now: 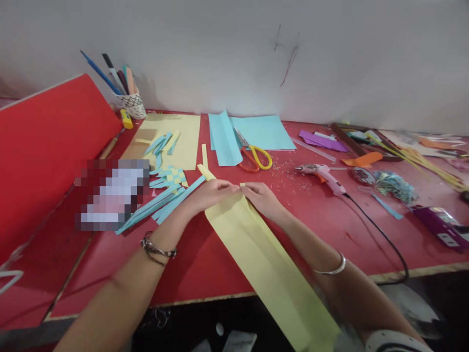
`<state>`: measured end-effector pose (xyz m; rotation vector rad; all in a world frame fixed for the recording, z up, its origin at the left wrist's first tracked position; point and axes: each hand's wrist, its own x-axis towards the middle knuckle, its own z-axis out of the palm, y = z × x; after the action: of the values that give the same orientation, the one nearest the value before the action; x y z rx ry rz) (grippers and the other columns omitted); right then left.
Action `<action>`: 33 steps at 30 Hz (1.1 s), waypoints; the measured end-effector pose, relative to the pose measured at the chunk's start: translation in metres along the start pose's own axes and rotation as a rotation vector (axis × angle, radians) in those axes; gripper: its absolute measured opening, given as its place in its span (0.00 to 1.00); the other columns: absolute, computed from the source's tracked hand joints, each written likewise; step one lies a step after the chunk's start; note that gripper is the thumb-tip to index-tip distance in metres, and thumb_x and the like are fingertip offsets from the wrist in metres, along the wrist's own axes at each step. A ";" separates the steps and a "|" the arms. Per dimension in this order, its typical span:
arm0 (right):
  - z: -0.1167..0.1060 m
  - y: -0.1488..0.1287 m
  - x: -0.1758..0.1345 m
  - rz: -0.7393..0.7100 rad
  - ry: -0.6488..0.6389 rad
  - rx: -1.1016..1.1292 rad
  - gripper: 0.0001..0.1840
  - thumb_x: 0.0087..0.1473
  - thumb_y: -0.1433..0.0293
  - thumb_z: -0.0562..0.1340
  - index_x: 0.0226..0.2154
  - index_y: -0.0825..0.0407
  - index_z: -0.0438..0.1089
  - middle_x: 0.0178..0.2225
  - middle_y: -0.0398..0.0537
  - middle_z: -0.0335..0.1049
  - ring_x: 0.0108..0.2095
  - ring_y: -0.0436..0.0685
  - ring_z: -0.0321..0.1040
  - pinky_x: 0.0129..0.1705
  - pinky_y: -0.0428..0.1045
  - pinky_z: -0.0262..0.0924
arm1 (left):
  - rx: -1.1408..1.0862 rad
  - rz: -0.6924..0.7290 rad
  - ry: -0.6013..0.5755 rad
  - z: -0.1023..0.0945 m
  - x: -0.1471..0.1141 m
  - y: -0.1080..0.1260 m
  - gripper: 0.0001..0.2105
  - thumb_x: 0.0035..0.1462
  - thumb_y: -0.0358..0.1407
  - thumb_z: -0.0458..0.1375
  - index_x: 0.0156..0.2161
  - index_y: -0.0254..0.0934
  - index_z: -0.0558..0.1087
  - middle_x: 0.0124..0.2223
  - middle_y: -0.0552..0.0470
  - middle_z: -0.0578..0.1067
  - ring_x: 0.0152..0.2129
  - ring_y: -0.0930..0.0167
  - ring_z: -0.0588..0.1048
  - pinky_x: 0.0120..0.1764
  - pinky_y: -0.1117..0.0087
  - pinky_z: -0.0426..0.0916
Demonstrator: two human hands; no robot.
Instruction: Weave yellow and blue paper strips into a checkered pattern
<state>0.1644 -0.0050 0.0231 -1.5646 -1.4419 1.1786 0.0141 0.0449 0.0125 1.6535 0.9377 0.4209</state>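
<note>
A long sheet of yellow paper [264,264] runs from the table down over its front edge toward me, with a fold along its right side. My left hand [214,194] grips the far end of it, fingers closed at the top edge. Beside it my right hand [264,199] pinches the same end near the fold. The fingertips of both hands nearly meet. Yellow strips [205,171] lie just past my left hand. Blue paper strips [157,208] and a small woven blue-and-yellow piece [176,175] are to its left.
Scissors [254,151] rest by blue sheets [260,129] at the back. A pink glue gun [322,176] with a black cord lies right. A pen cup [132,103], pixelated phone-like object [115,195] and red board [54,146] stand left. A purple device [439,225] sits far right.
</note>
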 end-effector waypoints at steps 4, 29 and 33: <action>0.000 0.002 0.000 -0.005 0.023 -0.055 0.13 0.45 0.63 0.51 0.17 0.52 0.53 0.17 0.36 0.45 0.19 0.45 0.45 0.21 0.44 0.40 | 0.106 -0.057 -0.044 0.003 -0.003 0.004 0.19 0.46 0.49 0.55 0.17 0.36 0.60 0.17 0.59 0.57 0.13 0.78 0.56 0.17 0.75 0.47; -0.003 0.001 -0.003 -0.079 0.013 -0.324 0.18 0.46 0.63 0.54 0.16 0.51 0.44 0.16 0.36 0.39 0.18 0.44 0.39 0.21 0.45 0.35 | -0.025 -0.050 -0.019 0.002 -0.001 0.001 0.16 0.48 0.47 0.53 0.20 0.36 0.66 0.18 0.57 0.64 0.16 0.75 0.64 0.19 0.74 0.55; -0.004 0.003 -0.003 -0.003 -0.009 -0.229 0.16 0.47 0.64 0.50 0.15 0.51 0.45 0.16 0.36 0.40 0.18 0.44 0.41 0.20 0.45 0.37 | -0.017 -0.042 -0.034 0.001 -0.002 0.002 0.16 0.47 0.48 0.54 0.22 0.36 0.69 0.19 0.56 0.67 0.17 0.73 0.66 0.20 0.74 0.57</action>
<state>0.1691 -0.0077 0.0225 -1.7107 -1.6309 1.0491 0.0139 0.0428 0.0141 1.6180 0.9402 0.3703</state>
